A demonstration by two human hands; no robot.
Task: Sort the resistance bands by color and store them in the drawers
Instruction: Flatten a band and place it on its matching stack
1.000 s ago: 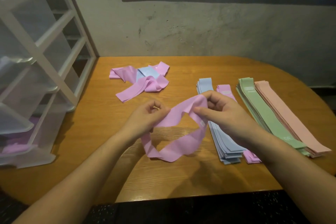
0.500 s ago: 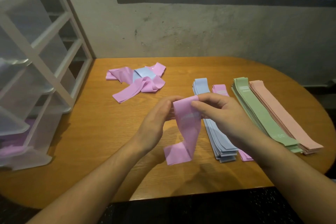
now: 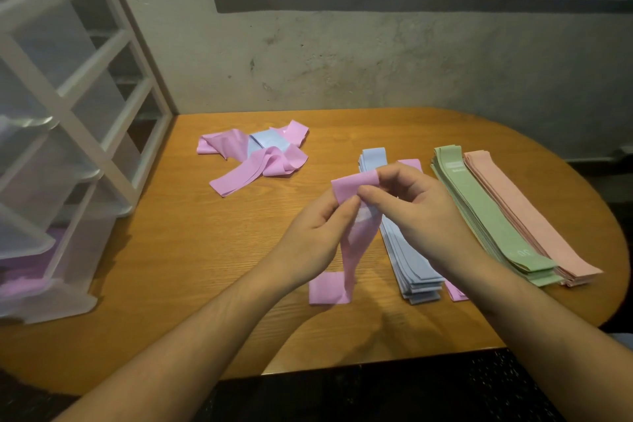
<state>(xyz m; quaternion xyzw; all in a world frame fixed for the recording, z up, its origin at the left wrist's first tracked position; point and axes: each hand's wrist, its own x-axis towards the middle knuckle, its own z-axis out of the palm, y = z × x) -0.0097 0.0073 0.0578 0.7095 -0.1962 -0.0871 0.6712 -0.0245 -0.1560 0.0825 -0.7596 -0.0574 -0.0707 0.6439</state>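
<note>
Both hands, left hand point(image 3: 317, 233) and right hand point(image 3: 416, 212), pinch a pink band point(image 3: 354, 243), flattening it; next it probably goes on the pink stack point(image 3: 411, 164).

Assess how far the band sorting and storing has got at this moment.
Done: blue stack, green stack and peach stack lie sorted on the table; some pink-purple bands sit in a lower drawer. In hand: both hands, left and right, pinch a pink band. Left: the jumbled pile, then storing the stacks.
</note>
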